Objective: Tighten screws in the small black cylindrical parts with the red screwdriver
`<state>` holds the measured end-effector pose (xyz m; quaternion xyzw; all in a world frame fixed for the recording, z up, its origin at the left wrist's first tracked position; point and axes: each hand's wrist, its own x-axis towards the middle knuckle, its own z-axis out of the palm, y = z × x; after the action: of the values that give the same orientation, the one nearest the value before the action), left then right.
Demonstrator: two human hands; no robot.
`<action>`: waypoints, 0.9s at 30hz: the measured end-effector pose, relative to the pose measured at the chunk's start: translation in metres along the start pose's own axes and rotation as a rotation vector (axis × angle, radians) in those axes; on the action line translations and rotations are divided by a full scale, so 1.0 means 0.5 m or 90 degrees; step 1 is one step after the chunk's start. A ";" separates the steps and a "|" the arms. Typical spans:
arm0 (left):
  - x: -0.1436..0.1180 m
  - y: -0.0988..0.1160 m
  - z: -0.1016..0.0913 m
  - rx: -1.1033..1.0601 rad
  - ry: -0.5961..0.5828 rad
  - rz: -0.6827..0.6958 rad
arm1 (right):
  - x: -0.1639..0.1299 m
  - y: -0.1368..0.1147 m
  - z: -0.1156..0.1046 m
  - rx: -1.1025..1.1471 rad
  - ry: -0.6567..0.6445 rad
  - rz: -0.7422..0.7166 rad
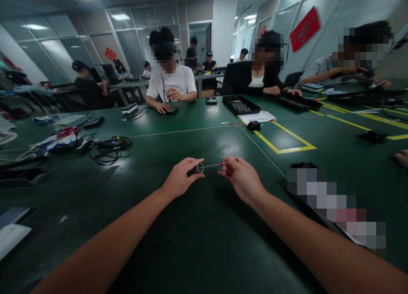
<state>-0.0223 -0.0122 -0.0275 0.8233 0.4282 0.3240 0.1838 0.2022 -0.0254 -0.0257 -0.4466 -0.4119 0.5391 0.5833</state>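
My left hand (181,178) is closed around a small black cylindrical part, its pale ring-shaped end (200,168) turned to the right between thumb and fingers. In my right hand (242,177) a slim screwdriver (212,165) is pinched; some red of its handle shows at the fingertips. Its thin metal shaft points left, and the tip reaches the ringed end. Whether the tip touches it or sits inside, I cannot tell. Both hands are just above the green tabletop (178,251).
Black cables (110,149) lie coiled at the left, near a dark tray (24,179). Ahead are a black parts tray (240,104), a small black block (254,125) and yellow tape (296,150). A blurred-out object (331,204) lies right. Several people sit around the tables.
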 end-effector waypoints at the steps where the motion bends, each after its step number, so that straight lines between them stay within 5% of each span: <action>1: 0.001 -0.003 -0.002 0.000 -0.004 -0.006 | 0.006 0.001 -0.005 0.030 0.010 0.028; 7: -0.001 -0.007 -0.004 0.004 -0.030 -0.043 | 0.012 -0.006 -0.012 0.023 0.076 -0.010; 14: -0.001 0.000 0.004 0.025 -0.051 -0.033 | -0.016 -0.022 0.006 -0.175 0.018 -0.166; 27: 0.001 0.006 0.006 0.019 -0.079 -0.031 | -0.045 -0.045 0.006 -0.439 -0.009 -0.283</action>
<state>-0.0185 -0.0137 -0.0276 0.8340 0.4403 0.2614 0.2056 0.2033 -0.0480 -0.0030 -0.5127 -0.6589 0.2332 0.4987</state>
